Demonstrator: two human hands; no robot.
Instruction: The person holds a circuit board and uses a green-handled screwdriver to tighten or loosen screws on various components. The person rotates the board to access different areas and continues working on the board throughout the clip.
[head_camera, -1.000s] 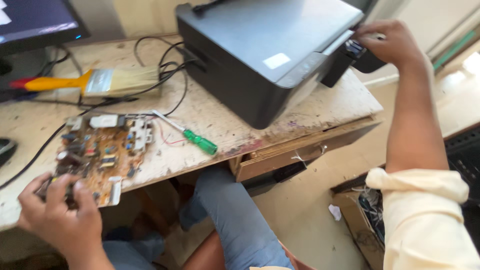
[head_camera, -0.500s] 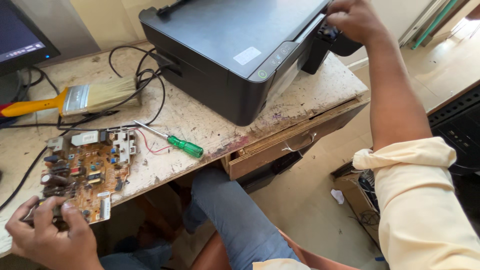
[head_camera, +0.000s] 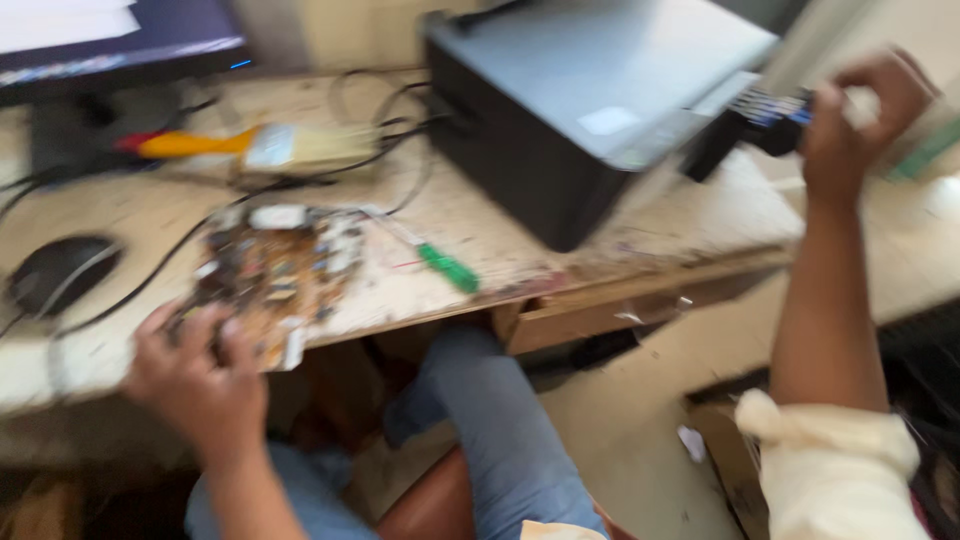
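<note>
Left hand (head_camera: 195, 385): your grip is closed on the near corner of the circuit board (head_camera: 270, 275), at the bench's (head_camera: 640, 225) front edge.
Right hand (head_camera: 850, 110): curled on a black part (head_camera: 760, 125) at the printer's (head_camera: 590, 110) right side (blurred, so the clamp is unclear).
Beside the board: green screwdriver (head_camera: 445, 268).
Behind: paintbrush (head_camera: 260, 148).

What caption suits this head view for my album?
Left hand grips a circuit board; right hand holds a part beside the dark printer.
</note>
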